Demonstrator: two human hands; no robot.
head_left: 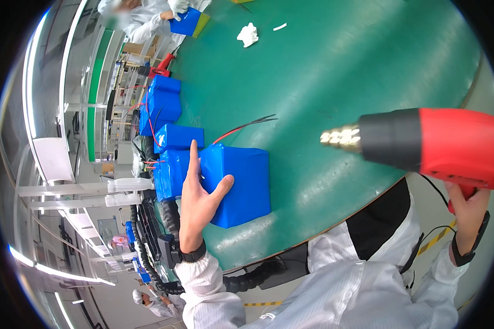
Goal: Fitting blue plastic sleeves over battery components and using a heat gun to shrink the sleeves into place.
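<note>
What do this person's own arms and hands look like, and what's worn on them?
The left hand and right hand are both bare, without gloves. The left sleeve and right sleeve are long, loose and white. A dark left wristband and black right wristband sit above the cuffs.

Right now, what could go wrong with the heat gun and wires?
If it is running, which I can't tell, the red-and-black heat gun with a ribbed metal nozzle might overheat the thin red and black wires. It points leftward, so the bare left hand at the shiny blue rectangular block could get burned.
</note>
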